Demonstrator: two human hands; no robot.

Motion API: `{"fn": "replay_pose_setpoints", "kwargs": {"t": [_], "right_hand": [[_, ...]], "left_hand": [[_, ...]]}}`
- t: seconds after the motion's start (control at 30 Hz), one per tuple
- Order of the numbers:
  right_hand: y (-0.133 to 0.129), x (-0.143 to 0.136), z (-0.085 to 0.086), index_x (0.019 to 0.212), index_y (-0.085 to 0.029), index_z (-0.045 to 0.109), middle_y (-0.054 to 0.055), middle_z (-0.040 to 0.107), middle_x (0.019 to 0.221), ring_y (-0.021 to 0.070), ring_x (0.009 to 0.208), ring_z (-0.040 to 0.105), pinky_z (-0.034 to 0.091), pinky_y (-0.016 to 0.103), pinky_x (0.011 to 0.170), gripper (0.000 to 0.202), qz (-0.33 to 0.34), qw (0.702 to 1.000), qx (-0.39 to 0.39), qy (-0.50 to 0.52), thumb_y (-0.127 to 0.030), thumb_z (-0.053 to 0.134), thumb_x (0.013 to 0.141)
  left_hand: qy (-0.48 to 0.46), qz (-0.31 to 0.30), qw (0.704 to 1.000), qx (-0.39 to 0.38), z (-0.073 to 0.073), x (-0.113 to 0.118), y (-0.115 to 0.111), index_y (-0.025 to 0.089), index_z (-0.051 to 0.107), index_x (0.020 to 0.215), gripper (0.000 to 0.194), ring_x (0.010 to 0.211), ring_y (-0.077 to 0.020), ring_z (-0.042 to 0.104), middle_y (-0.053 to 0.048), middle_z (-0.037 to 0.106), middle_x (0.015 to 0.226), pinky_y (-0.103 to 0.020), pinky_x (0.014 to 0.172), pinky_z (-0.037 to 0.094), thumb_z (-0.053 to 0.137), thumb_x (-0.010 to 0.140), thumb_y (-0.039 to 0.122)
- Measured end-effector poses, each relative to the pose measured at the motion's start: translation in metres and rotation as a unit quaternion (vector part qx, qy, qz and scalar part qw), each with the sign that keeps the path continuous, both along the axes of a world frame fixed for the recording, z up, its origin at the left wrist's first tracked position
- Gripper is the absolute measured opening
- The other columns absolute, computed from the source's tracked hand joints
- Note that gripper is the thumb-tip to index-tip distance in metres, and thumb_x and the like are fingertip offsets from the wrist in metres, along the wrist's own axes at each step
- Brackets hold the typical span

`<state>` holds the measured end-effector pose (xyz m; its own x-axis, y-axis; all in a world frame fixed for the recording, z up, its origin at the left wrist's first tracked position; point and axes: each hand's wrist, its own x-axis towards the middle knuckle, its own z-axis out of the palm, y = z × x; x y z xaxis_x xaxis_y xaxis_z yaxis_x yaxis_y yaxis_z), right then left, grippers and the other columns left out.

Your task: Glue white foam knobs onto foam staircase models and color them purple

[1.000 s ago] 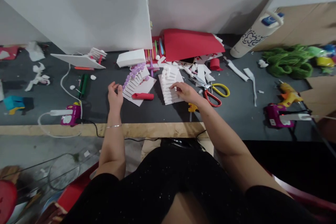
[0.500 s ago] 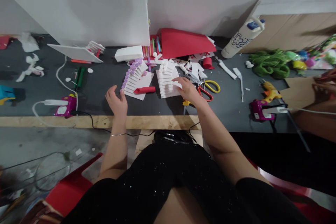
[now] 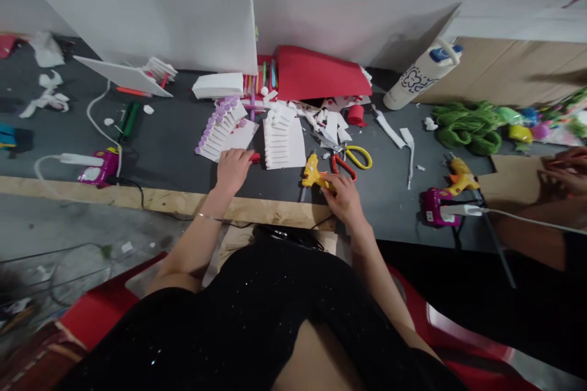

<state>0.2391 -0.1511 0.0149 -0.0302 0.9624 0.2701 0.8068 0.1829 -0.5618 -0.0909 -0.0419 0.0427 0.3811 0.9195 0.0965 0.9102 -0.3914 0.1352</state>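
Note:
My left hand (image 3: pixel 233 170) is closed over a red roll (image 3: pixel 255 158), and only the roll's right end shows. Just behind it lies a white card with a curved row of white strips tipped in purple (image 3: pixel 219 126). A second white card (image 3: pixel 296 142) to its right carries a similar row of all-white strips (image 3: pixel 277 145). My right hand (image 3: pixel 343 198) has its fingers around the handle of a yellow glue gun (image 3: pixel 312 171), whose body points away to the left. Scissors (image 3: pixel 348 156) with one yellow and one red handle lie just behind that hand.
White scraps (image 3: pixel 332 125) and a red sheet (image 3: pixel 316 73) lie at the back. A white bottle (image 3: pixel 422 76) stands right of them, near green yarn (image 3: pixel 470 125). Purple power blocks (image 3: pixel 99 168) sit at both sides. Another person's hands (image 3: pixel 566 174) are at far right.
My left hand has moved right and closed over the red roll. My right hand has left the all-white strips, moving down and right to grasp the glue gun, which has turned.

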Motion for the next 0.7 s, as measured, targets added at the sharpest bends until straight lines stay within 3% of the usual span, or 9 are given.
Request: {"fn": "replay_pose_setpoints", "kwargs": {"t": [0.2, 0.33, 0.53, 0.7], "right_hand": [[0.002, -0.011, 0.003, 0.139, -0.016, 0.063, 0.021, 0.066, 0.130, 0.0372, 0.110, 0.063, 0.054, 0.055, 0.095, 0.050, -0.010, 0.994, -0.050, -0.092, -0.025, 0.065, 0.090], [0.014, -0.015, 0.001, 0.131, -0.016, 0.066, 0.020, 0.062, 0.120, 0.0371, 0.105, 0.063, 0.055, 0.056, 0.093, 0.044, -0.027, 0.993, -0.072, -0.094, -0.025, 0.067, 0.088], [0.014, -0.012, -0.010, 0.118, -0.021, 0.067, 0.016, 0.058, 0.116, 0.0341, 0.104, 0.064, 0.060, 0.054, 0.090, 0.032, -0.016, 0.999, -0.028, -0.021, -0.026, 0.066, 0.086], [0.004, -0.003, -0.014, 0.121, -0.023, 0.061, 0.017, 0.061, 0.126, 0.0329, 0.116, 0.064, 0.059, 0.056, 0.098, 0.036, -0.052, 0.998, 0.029, 0.015, -0.029, 0.064, 0.087]], "left_hand": [[-0.007, -0.008, 1.000, -0.016, -0.007, -0.015, -0.036, 0.021, 0.066, 0.139, 0.039, 0.116, -0.0309, 0.066, -0.015, 0.074, 0.123, -0.047, 0.099, 0.048, 0.052, 0.103, 0.022], [-0.039, -0.005, 0.999, 0.015, -0.014, -0.023, -0.039, 0.021, 0.068, 0.137, 0.040, 0.116, -0.0316, 0.066, -0.016, 0.074, 0.122, -0.049, 0.100, 0.047, 0.049, 0.103, 0.022], [-0.077, -0.027, 0.995, 0.049, -0.021, -0.021, -0.038, 0.021, 0.069, 0.136, 0.039, 0.117, -0.0325, 0.067, -0.016, 0.075, 0.124, -0.052, 0.108, 0.043, 0.054, 0.101, 0.029], [-0.111, -0.039, 0.991, 0.060, -0.027, -0.009, -0.045, 0.020, 0.069, 0.134, 0.037, 0.113, -0.0290, 0.070, -0.013, 0.079, 0.117, -0.052, 0.116, 0.039, 0.055, 0.102, 0.034]]}}
